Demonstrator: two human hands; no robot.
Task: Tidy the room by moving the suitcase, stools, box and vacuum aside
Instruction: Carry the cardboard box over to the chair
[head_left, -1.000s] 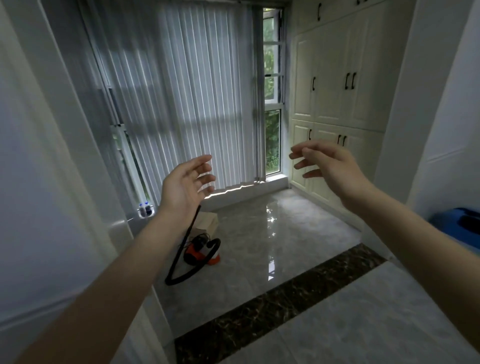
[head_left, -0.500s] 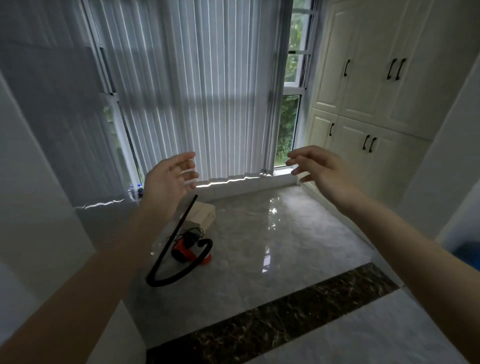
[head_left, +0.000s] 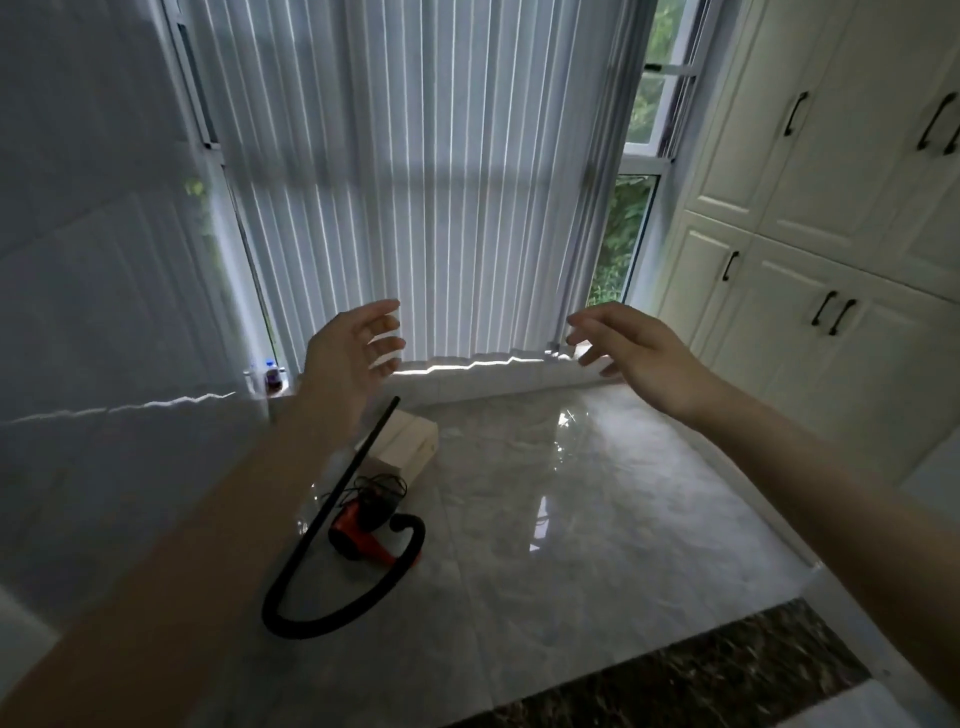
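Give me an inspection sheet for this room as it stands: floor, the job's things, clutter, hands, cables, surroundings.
Surface: glossy marble floor with a dark stone strip across the near edge.
Job's things: red vacuum on the floor by the left wall, black hose looped around it, wand leaning up; pale box just behind it. Suitcase and stools: nothing seen.
Clutter: small bottles on the sill at left.
Hands: left hand and right hand raised, open, empty.
Cables: thin black cord bunched on the vacuum.
Surroundings: vertical blinds over the window, cream cabinets at right.
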